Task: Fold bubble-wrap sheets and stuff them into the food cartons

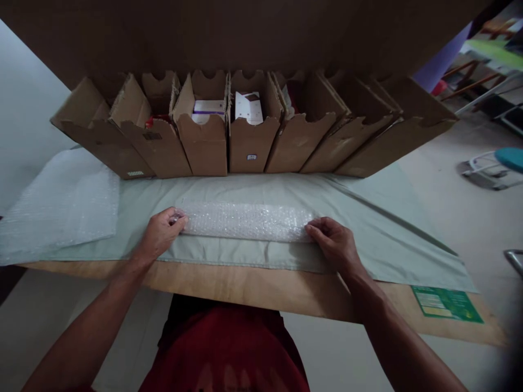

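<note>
A long, narrow strip of folded bubble wrap (247, 222) lies across the light green cloth in front of me. Its left end is pinched between the thumb and fingers of my left hand (163, 231). At the opposite end my right hand (333, 239) grips the strip in the same way, thumb on the near side. Whether anything is inside the folds I cannot tell. To the left, a larger stack of bubble wrap sheets (65, 201) rests on the cloth.
Several open cardboard bins (250, 147) stand in a row behind the strip, some holding small boxes. A large cardboard panel (245, 32) rises behind them. The wooden table edge (245, 283) runs close to my body. A green printed card (447, 304) lies at the right corner.
</note>
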